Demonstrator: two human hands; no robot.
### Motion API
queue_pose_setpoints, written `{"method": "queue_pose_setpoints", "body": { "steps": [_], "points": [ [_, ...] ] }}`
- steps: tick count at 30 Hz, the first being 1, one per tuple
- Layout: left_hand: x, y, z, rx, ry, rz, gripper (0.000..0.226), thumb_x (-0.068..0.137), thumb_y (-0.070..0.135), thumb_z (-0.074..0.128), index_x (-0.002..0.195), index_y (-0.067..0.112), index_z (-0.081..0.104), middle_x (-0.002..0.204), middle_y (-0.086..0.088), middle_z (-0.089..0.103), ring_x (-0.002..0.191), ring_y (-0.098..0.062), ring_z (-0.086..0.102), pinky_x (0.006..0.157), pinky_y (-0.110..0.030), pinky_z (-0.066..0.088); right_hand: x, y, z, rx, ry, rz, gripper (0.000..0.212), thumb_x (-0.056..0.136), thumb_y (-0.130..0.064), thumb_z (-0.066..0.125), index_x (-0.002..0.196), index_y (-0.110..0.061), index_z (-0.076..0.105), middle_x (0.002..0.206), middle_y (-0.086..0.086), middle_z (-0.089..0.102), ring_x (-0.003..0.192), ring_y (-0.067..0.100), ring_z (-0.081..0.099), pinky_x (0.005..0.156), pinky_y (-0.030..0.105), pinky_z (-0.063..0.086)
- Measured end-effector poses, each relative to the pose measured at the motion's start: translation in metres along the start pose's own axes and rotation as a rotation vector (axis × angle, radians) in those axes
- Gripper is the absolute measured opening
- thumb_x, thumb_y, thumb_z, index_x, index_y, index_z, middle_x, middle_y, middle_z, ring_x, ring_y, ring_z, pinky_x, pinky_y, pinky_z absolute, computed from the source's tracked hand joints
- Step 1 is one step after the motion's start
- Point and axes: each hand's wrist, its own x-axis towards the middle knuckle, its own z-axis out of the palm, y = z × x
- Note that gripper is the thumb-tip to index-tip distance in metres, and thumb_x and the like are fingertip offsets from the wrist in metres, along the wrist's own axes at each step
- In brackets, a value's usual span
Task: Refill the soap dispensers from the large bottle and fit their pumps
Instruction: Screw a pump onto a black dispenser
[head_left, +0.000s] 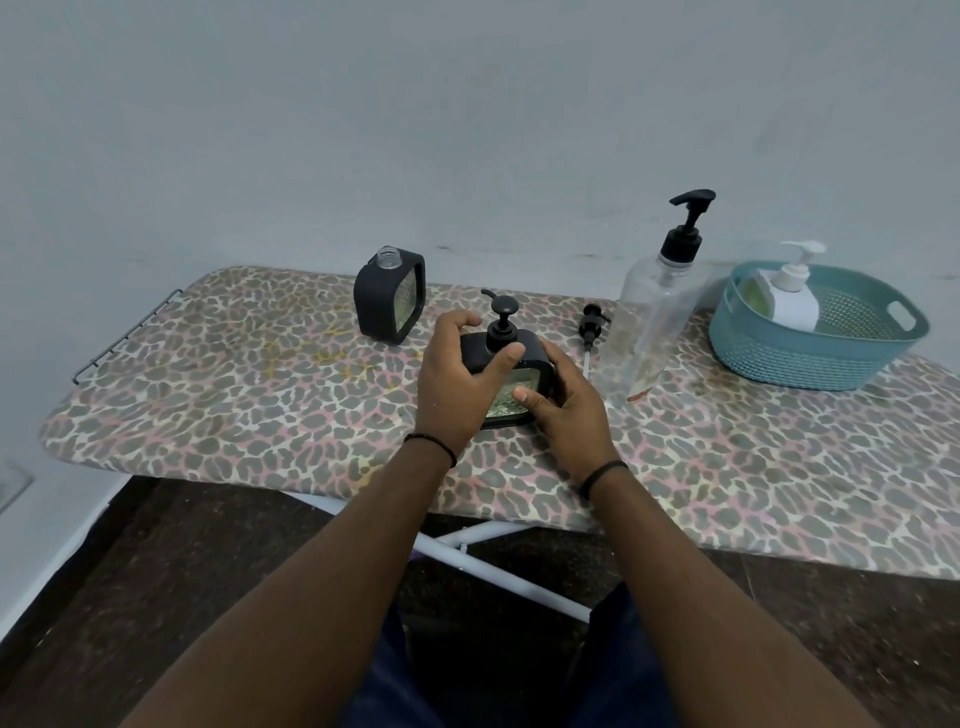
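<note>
A black square dispenser (530, 351) with a black pump (501, 322) on top stands at the middle of the ironing board (249, 395). My left hand (457, 384) wraps its left side, thumb near the pump collar. My right hand (569, 410) holds its right front face. A second black dispenser (389, 296) stands behind to the left, neck uncapped. A loose black pump (592, 327) lies on the board to the right. The large clear bottle (649, 322) with a black pump stands further right.
A teal plastic basket (831, 358) at the right holds a white pump bottle (792, 296). A wire rack (122, 332) sticks out at the board's left end. The wall runs close behind. White board legs and dark floor lie below.
</note>
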Motion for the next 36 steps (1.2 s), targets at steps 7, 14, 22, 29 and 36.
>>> {"method": "queue_pose_setpoints", "body": {
  "steps": [7,14,22,29,36],
  "points": [
    [0.001,-0.003,0.001,-0.061,-0.013,-0.031,0.047,0.090,0.049,0.060,0.126,0.020,0.050,0.115,0.003,0.059,0.100,-0.009,0.061,0.086,-0.028,0.053,0.001,-0.001,0.000,0.009,0.000,-0.002,0.066,0.090,-0.007,0.071,0.149,-0.024,0.045,0.136,-0.010,0.061,0.123,0.004,0.058,0.107,0.038,0.048],
    [-0.002,0.003,-0.002,-0.080,-0.013,-0.007,0.036,0.100,0.043,0.046,0.128,0.021,0.046,0.101,0.009,0.055,0.089,-0.007,0.055,0.081,-0.021,0.045,0.001,-0.001,0.000,-0.002,0.000,-0.016,0.065,0.091,-0.008,0.070,0.148,-0.024,0.046,0.138,-0.008,0.060,0.125,0.006,0.057,0.108,0.038,0.047],
    [0.007,0.016,0.008,0.031,0.086,-0.012,0.040,0.074,0.046,0.081,0.090,0.016,0.059,0.093,-0.002,0.058,0.085,-0.015,0.057,0.073,-0.024,0.049,0.001,0.000,-0.001,0.010,0.010,-0.019,0.061,0.090,-0.007,0.071,0.141,-0.033,0.050,0.131,-0.012,0.064,0.120,0.002,0.060,0.104,0.033,0.050],
    [0.018,0.011,-0.009,-0.122,-0.206,-0.040,0.028,0.088,0.029,0.069,0.110,0.011,0.070,0.107,-0.006,0.068,0.099,-0.017,0.065,0.088,-0.032,0.053,0.003,0.001,0.000,0.044,0.016,-0.011,0.064,0.089,-0.005,0.072,0.146,-0.022,0.048,0.126,-0.015,0.065,0.116,0.000,0.062,0.101,0.024,0.050],
    [0.019,0.022,-0.006,0.014,-0.131,-0.134,0.052,0.073,0.043,0.084,0.093,0.017,0.045,0.087,0.005,0.050,0.074,-0.011,0.048,0.070,-0.031,0.045,0.002,0.000,0.000,0.024,0.022,-0.022,0.064,0.089,-0.008,0.072,0.147,-0.022,0.047,0.133,-0.013,0.061,0.118,-0.008,0.057,0.098,0.013,0.047]
  ]
}}
